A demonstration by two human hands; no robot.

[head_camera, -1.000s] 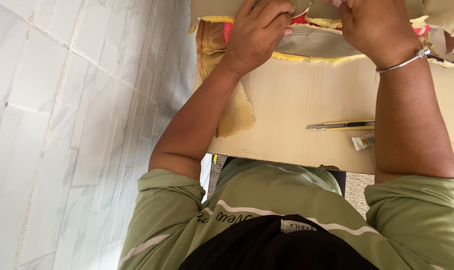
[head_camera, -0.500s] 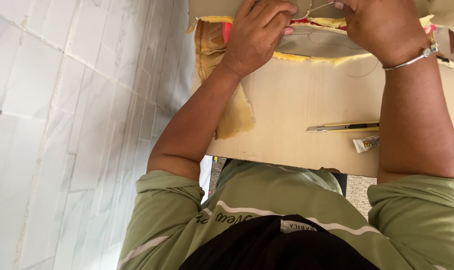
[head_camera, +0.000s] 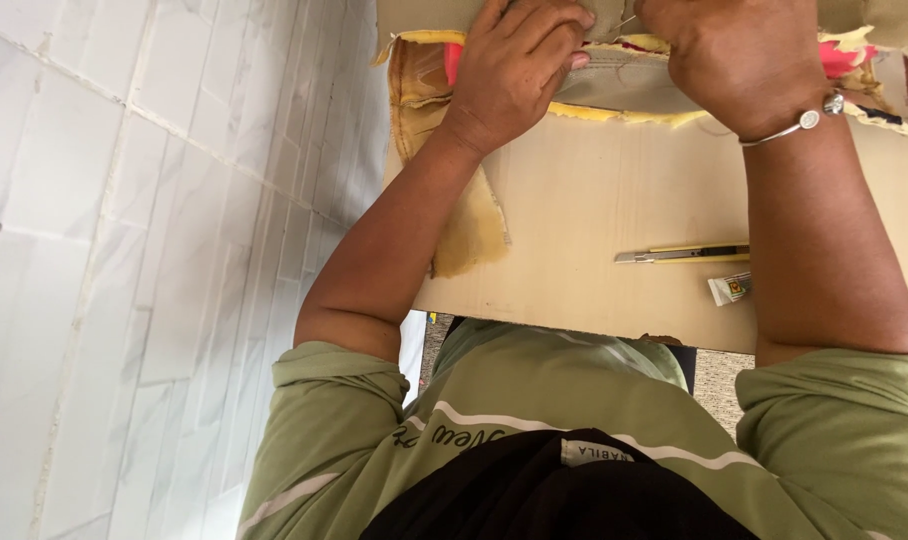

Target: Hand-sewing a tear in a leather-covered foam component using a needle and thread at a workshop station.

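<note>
My left hand (head_camera: 519,70) is closed on the edge of a beige fabric piece (head_camera: 614,85) with yellow foam lining and pink patches, at the far side of a tan board (head_camera: 594,200). My right hand (head_camera: 739,60), with a silver bracelet on its wrist, grips the same piece just to the right, its fingertips hidden. A thin thread loops on the board below the right hand. A flap of yellowed foam-backed fabric (head_camera: 469,225) hangs beside my left forearm.
A yellow-and-silver utility knife (head_camera: 684,254) lies on the board between my forearms, with a small white packet (head_camera: 729,288) just below it. White marbled tiles (head_camera: 154,250) fill the left side. My green shirt fills the bottom.
My right hand has shifted slightly left, closer to the left hand. Both hands keep their hold on the fabric. The knife has not moved.
</note>
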